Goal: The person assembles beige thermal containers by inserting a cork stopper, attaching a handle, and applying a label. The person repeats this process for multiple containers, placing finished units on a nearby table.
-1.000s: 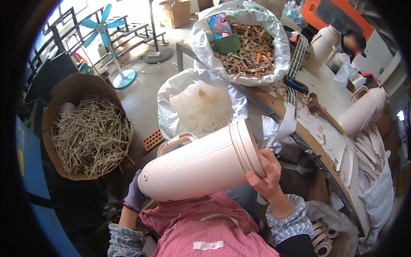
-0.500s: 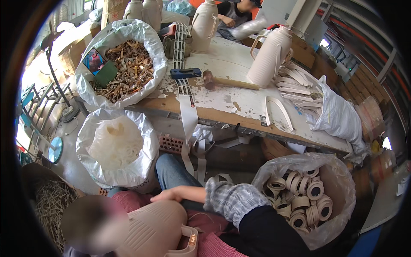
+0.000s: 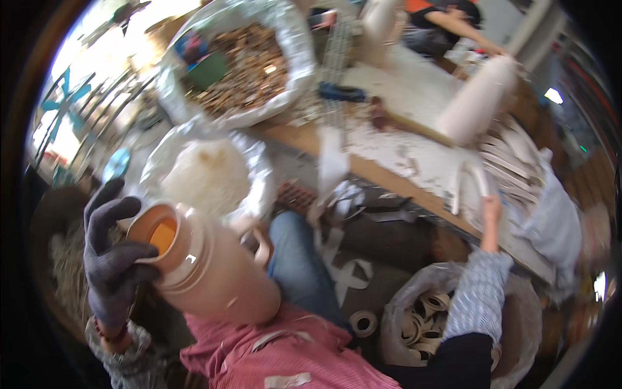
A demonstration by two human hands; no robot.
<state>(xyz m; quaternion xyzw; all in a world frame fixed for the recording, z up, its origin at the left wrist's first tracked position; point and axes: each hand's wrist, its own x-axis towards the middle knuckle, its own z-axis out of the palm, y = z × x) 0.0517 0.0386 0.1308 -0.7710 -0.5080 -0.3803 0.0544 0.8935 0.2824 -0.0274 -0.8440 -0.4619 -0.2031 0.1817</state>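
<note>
A pale pink vacuum flask casing (image 3: 220, 279) leans across my lap, its open mouth with an orange inside turned to the left. My left hand (image 3: 113, 259), in a grey glove, grips the rim of that mouth, some fingers raised. The casing's side handle (image 3: 262, 245) points away from me. My bare right hand (image 3: 492, 211) reaches to the table's front edge, its fingers closed on one leg of a bent cream handle strip (image 3: 455, 188); motion blurs the fingertips.
A bag of ring-shaped parts (image 3: 421, 327) stands at right, a loose ring (image 3: 363, 323) beside it. On the table (image 3: 402, 162) are a mallet (image 3: 414, 126), another flask (image 3: 479, 100) and a sack of strips (image 3: 557, 207). Two white bags (image 3: 301, 39) stand left. A co-worker (image 3: 447, 29) reaches across behind.
My right hand has left the casing and reached to the strip on the table. The casing has turned mouth up toward the left, with my gloved left hand now visible at its rim. The view has tilted.
</note>
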